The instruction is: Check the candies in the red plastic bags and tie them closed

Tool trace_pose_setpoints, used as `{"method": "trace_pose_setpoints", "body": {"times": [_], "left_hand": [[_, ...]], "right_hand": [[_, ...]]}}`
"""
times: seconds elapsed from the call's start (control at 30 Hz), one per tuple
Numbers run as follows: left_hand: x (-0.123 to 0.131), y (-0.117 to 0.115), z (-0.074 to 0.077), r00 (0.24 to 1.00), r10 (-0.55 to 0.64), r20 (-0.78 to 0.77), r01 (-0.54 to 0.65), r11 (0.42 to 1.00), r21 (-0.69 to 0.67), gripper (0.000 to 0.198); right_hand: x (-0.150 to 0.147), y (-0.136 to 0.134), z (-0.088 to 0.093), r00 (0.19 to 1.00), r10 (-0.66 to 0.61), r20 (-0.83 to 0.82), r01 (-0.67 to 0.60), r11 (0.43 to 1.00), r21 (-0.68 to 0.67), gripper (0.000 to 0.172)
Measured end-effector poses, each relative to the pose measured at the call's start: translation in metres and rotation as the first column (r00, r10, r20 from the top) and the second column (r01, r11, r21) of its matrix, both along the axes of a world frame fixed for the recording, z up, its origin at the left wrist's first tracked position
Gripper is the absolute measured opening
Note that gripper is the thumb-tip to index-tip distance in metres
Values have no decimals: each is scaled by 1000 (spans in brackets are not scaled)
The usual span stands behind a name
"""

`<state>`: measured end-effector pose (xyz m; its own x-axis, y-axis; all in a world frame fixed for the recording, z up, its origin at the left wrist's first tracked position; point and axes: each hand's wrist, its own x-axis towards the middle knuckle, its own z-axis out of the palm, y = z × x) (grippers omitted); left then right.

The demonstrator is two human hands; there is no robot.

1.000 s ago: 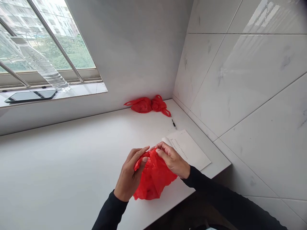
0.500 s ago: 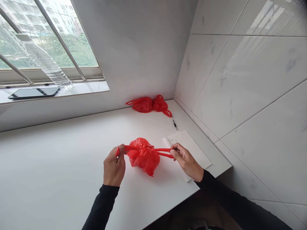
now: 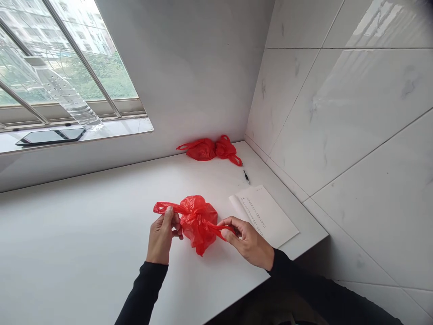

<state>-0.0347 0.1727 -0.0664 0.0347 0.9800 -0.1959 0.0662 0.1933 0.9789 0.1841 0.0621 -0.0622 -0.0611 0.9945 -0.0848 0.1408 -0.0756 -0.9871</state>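
The white counter (image 3: 84,234) runs into a corner below a tiled wall (image 3: 338,113). On the window ledge (image 3: 111,128) above it, a clear bottle (image 3: 64,92) leans beside a dark tablet (image 3: 50,135). A printed sheet of paper (image 3: 267,214) lies near the counter's right edge, and two knotted bags (image 3: 209,149) sit in the far corner.

Near the front edge, a bunched red bag (image 3: 198,219) is held between both hands, with its handles drawn out left and right. The left hand (image 3: 162,234) pinches the left handle close against the bag's body, and the handle's loose end pokes out past the fingers. The right hand (image 3: 248,241) pinches the right handle a little farther from the body. Whether the bag rests on the counter is unclear. A pen (image 3: 246,176) lies just beyond the paper.
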Motion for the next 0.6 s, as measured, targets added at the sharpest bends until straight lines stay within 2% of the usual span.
{"method": "trace_pose_setpoints", "body": {"times": [0.17, 0.23, 0.37, 0.43, 0.5, 0.57, 0.6], "left_hand": [[-19, 11, -6, 982, 151, -110, -149, 988, 30, 39], [-25, 15, -9, 974, 162, -158, -156, 987, 47, 39], [-17, 12, -10, 969, 33, -245, -10, 996, 93, 50], [-6, -5, -6, 948, -45, -316, 89, 988, 127, 56], [7, -31, -2, 904, -104, -416, 184, 970, 157, 49], [21, -54, -2, 850, -130, -510, 250, 953, 173, 33], [27, -62, -4, 825, -146, -546, 279, 945, 169, 36]], "right_hand": [[3, -11, -7, 994, 21, 106, -24, 999, 28, 21], [6, -16, -11, 993, 26, 118, -28, 1000, 15, 21], [3, -29, -25, 992, 49, 118, -49, 999, -6, 29], [-5, -41, -39, 991, 81, 106, -78, 996, -32, 35], [-14, -58, -60, 991, 96, 95, -90, 994, -69, 41], [-19, -73, -83, 990, 0, 139, 13, 996, -87, 44], [-19, -79, -93, 983, -39, 177, 50, 997, -61, 42]]}}
